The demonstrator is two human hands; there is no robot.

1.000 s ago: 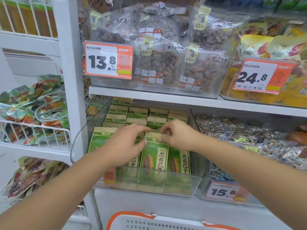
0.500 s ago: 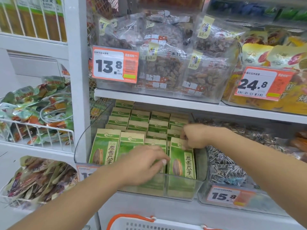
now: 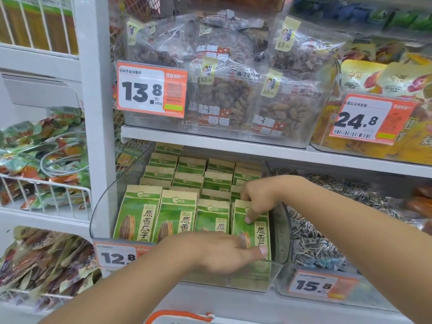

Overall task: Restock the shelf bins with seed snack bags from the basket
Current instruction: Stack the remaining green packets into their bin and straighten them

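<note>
Green-and-tan seed bags [image 3: 177,213] with striped brown seed prints; orange-and-white price tags [image 3: 152,90]; at six o'clock, the basket [image 3: 182,317], orange-rimmed.

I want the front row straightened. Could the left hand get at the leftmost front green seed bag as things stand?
Probably yes. The leftmost front green seed bag stands uncovered in the clear bin, and the left hand rests just right of it, holding nothing.

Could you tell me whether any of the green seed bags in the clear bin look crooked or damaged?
Nothing stands out. The green seed bags stand upright in even rows inside the clear bin; the right hand pinches the front right bag, which stands straight.
</note>
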